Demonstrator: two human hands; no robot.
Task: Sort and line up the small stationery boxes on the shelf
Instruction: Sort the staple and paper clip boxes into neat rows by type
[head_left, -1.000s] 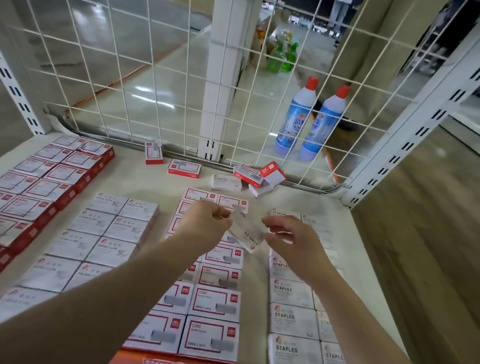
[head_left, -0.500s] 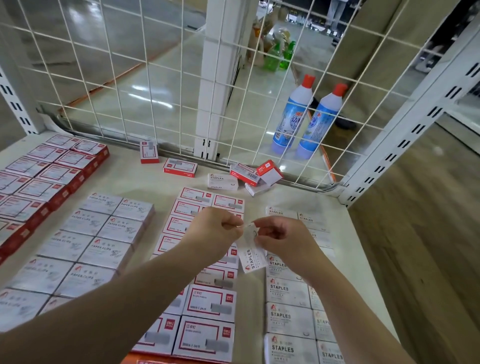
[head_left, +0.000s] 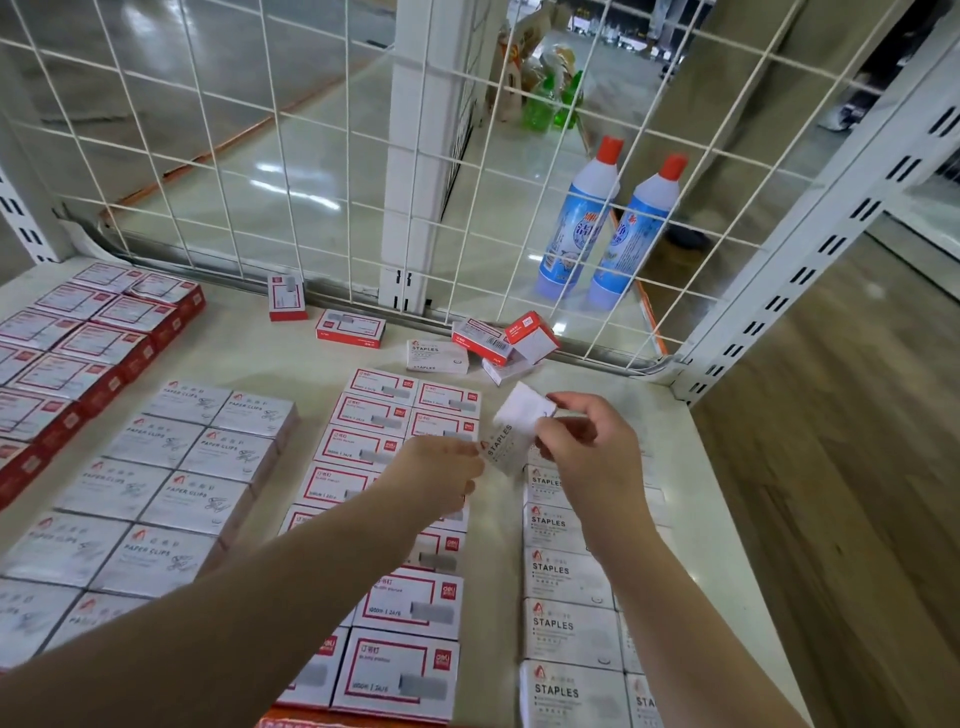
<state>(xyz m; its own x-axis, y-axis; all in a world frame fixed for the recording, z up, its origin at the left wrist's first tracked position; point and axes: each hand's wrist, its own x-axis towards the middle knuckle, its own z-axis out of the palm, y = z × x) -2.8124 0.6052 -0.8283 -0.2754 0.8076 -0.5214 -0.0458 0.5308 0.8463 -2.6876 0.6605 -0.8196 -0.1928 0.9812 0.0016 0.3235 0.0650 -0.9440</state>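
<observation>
From the head view, the left hand (head_left: 447, 475) and right hand (head_left: 587, 449) both pinch a white staples box (head_left: 511, 434) above the shelf (head_left: 675, 467), which I'd close squarely and set face-up atop the right-hand "STAPLES" column (head_left: 566, 577), beside "PAPER CLIPS" boxes (head_left: 171, 488).

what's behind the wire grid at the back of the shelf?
Through the wire grid: two blue bottles with red caps on a shiny floor, green bottles farther back. A white post hides what lies behind it.
</observation>
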